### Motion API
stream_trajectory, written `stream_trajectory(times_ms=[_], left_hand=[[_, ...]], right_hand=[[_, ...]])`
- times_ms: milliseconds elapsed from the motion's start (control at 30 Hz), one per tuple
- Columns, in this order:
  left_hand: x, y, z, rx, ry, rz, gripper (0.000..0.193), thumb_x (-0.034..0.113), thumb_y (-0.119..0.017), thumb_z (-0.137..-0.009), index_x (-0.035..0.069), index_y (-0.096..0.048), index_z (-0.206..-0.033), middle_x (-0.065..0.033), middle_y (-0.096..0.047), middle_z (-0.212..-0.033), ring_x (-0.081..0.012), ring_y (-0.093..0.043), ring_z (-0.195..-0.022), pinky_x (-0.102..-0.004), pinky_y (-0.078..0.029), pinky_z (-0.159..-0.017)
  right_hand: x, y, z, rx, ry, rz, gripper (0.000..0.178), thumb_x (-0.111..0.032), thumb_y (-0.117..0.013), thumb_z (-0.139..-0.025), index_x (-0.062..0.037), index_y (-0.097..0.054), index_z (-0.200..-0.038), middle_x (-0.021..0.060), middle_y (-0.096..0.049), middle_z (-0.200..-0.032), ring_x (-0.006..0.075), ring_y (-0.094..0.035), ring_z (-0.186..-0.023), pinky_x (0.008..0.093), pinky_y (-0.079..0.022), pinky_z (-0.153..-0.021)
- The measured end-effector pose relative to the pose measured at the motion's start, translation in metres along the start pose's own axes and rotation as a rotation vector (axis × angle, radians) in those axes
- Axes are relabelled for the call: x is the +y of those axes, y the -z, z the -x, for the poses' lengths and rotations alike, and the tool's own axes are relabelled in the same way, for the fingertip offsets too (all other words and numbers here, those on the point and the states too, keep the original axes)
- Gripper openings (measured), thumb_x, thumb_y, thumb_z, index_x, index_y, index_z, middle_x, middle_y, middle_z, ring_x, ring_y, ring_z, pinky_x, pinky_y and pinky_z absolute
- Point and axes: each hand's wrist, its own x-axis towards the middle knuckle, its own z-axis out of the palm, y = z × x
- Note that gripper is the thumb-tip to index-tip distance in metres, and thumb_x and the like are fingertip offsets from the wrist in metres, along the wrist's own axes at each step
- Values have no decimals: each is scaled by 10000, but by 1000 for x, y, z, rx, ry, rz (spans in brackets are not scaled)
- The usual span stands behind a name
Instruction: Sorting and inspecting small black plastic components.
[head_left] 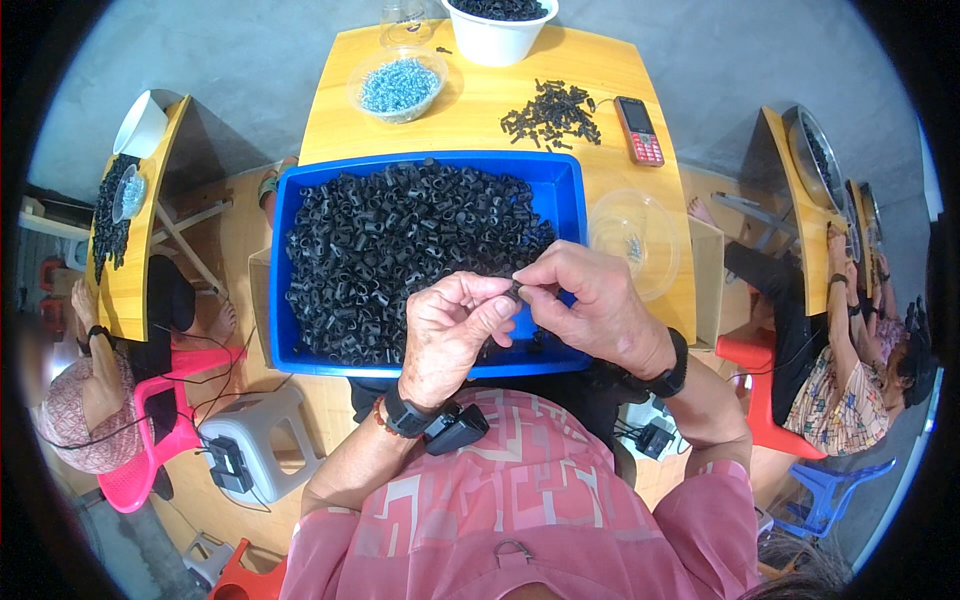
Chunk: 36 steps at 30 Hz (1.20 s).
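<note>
Over the front right part of a blue tray (430, 372), my left hand (450, 325) and my right hand (592, 305) meet fingertip to fingertip. Between them is a small black plastic part (514, 290), pinched by both hands and mostly covered by the fingers. Whether a second tiny piece is in the right fingers cannot be seen. Heaped in the tray are many short, hollow black plastic pieces (400, 250). A shallow clear dish (660, 275) with a few small springs (634, 248) lies just right of the tray.
Farther back on the yellow table (480, 115) are a clear bowl (372, 100) of bluish springs, a pile of black pins (553, 116), a red keypad phone (640, 132) and a white bucket (500, 40) of black parts. People sit at side tables left and right, near plastic stools.
</note>
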Motion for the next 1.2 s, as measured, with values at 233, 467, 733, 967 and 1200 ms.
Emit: stream_trajectory(times_ms=[233,467,733,967,1200], left_hand=[[-3,0,0,18,-31,-8,151,22,-686,-895,-25,-669,-1038,-91,-705,-905,-117,-668,-751,-255,-581,-609],[-6,3,-1,-1,-44,-24,130,9,-684,-893,-26,-669,-1017,-84,-701,-885,-109,-661,-747,-249,-580,-613],[-2,2,-2,-8,35,-28,111,45,-677,-907,-30,-666,-987,-85,-697,-870,-101,-646,-719,-240,-550,-592],[2,-1,-2,25,85,-33,83,59,-626,-934,-20,-651,-932,-70,-685,-833,-78,-607,-666,-219,-511,-570],[2,-3,0,55,66,-96,87,70,-628,-937,-15,-651,-941,-55,-679,-831,-74,-609,-688,-219,-513,-583]], right_hand=[[0,0,1,-24,-8,-6,117,-30,-702,-825,-25,-638,-922,107,-605,-751,249,-639,-681,332,-497,-578],[-2,-2,1,-15,127,118,123,-18,-696,-812,-26,-631,-916,115,-587,-753,281,-623,-678,351,-488,-568],[-6,-1,5,-43,57,113,137,-23,-697,-813,-13,-621,-926,120,-577,-768,309,-622,-687,375,-497,-586],[-6,-4,6,-34,63,92,184,7,-679,-802,-4,-628,-978,117,-580,-806,298,-629,-716,371,-503,-582],[-8,-5,6,-14,138,230,168,-5,-705,-783,-13,-640,-938,110,-564,-743,282,-610,-634,364,-503,-556]])
